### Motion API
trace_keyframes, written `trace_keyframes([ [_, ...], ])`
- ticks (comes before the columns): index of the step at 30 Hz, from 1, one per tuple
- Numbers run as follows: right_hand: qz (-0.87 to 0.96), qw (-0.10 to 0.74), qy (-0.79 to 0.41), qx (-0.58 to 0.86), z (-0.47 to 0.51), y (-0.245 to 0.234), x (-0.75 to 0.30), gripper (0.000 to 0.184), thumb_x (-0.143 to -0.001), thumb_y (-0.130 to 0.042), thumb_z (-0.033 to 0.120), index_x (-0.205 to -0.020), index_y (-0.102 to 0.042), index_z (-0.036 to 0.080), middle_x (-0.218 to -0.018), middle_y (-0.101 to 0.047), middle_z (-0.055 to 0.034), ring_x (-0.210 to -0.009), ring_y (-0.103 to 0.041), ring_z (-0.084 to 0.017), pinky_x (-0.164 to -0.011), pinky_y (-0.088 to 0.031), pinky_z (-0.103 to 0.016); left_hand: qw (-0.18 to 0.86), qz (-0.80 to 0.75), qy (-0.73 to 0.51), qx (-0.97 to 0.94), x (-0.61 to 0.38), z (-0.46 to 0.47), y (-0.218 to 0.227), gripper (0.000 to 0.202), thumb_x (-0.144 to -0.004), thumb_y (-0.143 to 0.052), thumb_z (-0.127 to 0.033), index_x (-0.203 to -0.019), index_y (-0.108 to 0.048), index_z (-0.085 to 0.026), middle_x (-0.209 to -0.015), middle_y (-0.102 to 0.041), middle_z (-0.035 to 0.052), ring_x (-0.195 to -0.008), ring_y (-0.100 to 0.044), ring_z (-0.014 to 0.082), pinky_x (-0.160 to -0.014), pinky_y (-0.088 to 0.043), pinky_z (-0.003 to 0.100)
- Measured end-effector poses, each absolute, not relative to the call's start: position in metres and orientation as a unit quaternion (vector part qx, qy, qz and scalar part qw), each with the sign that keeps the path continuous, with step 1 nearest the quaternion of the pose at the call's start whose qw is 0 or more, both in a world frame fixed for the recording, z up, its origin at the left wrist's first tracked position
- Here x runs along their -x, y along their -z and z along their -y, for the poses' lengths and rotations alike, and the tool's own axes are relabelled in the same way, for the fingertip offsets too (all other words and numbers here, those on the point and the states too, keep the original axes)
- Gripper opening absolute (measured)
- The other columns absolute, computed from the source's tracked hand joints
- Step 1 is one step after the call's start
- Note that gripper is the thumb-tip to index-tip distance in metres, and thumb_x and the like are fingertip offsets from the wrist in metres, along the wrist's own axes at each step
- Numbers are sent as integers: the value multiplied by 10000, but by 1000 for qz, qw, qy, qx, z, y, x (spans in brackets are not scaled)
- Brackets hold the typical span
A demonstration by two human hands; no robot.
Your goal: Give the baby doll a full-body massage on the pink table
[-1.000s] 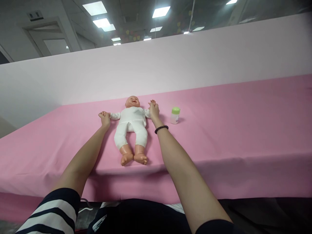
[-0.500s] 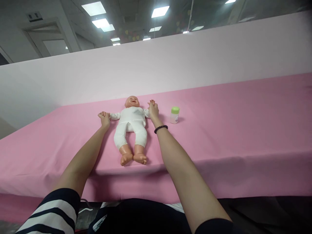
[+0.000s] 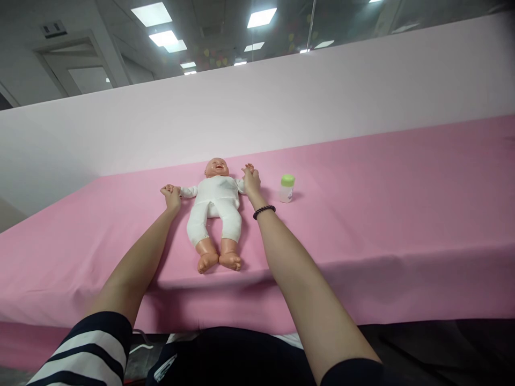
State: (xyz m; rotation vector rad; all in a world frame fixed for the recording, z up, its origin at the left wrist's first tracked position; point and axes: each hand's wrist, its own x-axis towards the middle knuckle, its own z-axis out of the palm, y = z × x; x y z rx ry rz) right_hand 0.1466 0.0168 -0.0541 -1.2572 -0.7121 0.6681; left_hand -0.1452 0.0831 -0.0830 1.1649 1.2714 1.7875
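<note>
A baby doll (image 3: 215, 212) in a white suit lies on its back on the pink cloth, head away from me, feet near the front edge. Its arms are spread out to both sides. My left hand (image 3: 173, 197) is closed around the doll's hand on the left. My right hand (image 3: 251, 184), with a black bead bracelet at the wrist, is closed around the doll's other hand, which is lifted a little.
A small white bottle with a green cap (image 3: 287, 188) stands just right of my right hand. The pink-covered table (image 3: 382, 203) runs wide to both sides, with a pale pink backdrop (image 3: 281, 107) behind it.
Hands and doll keep the same hold. Only the view has shifted slightly.
</note>
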Motion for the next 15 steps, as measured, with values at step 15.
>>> trace_keyframes([
  [15,332,691,-293,571,-16,56,-146,214,-920,-568,476,-947,-544,265,-950,-687,-27,-995,-648,-260,-901,-471,-352,300,-496,-669,-465,149,-89,87,398,-883,-631,-83,-991,-297,-271,-1029,-430,-4,-817,-518,116,-705,-473,253],
])
